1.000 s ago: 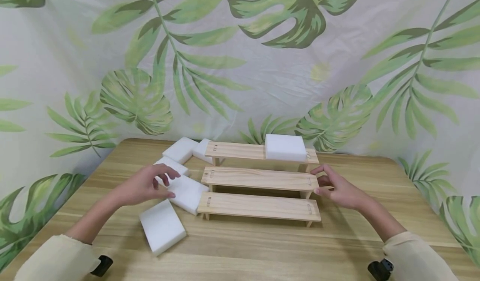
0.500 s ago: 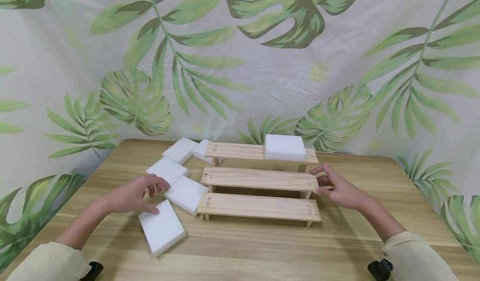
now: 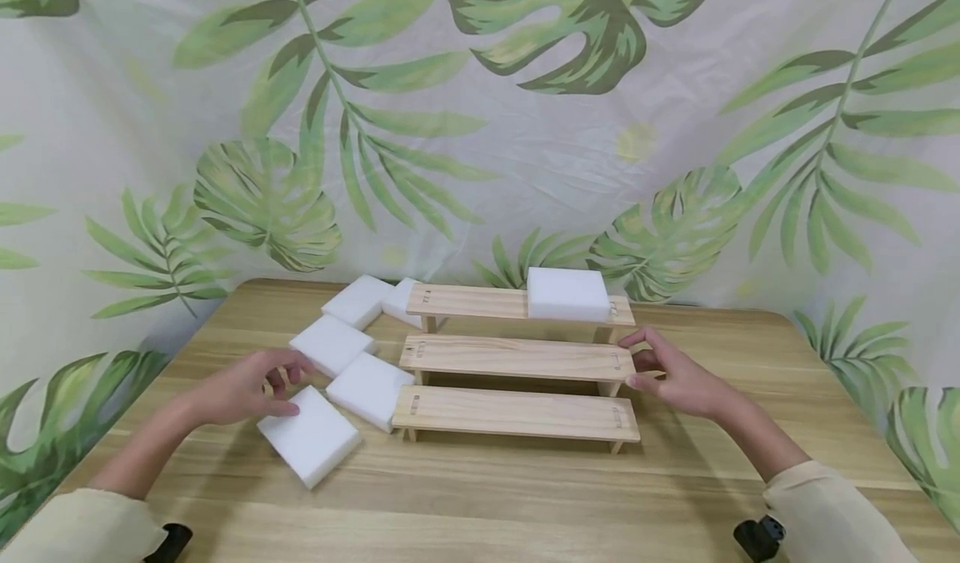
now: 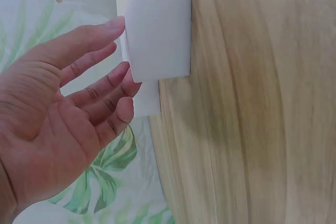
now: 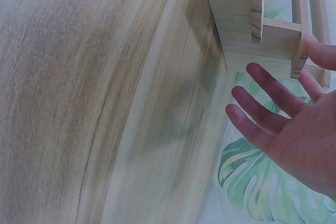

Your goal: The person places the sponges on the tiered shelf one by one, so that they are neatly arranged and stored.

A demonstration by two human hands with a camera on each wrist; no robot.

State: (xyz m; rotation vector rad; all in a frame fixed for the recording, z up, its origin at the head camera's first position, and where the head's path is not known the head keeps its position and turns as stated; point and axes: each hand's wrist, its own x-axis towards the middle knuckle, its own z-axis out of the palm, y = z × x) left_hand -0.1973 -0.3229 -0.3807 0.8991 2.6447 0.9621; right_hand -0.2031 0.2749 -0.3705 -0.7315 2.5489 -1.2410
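Note:
In the head view my left hand [image 3: 243, 384] is at the nearest white foam block [image 3: 310, 434], its thumb on the upper face near the left edge. Its fingers are spread loosely past that edge, not closed round the block [image 4: 157, 24], as the left wrist view shows. With thumb and index finger, my right hand [image 3: 678, 379] pinches the right end of the middle board of a three-step wooden display stand [image 3: 517, 357]. The right wrist view shows the other fingers of that right hand [image 5: 299, 124] extended beneath the stand's end [image 5: 281, 40]. Another foam block [image 3: 568, 293] sits on the top step.
Left of the stand lie several more white foam blocks, among them a near one [image 3: 371, 389], one behind it [image 3: 332, 344] and one farther back [image 3: 358, 302]. They rest on a wood-grain table [image 3: 525, 505]. A leaf-patterned cloth [image 3: 420, 129] hangs behind.
My left hand has moved left and down from over the other blocks to the nearest one, which has turned and shifted slightly left and away. My right hand stays at the stand.

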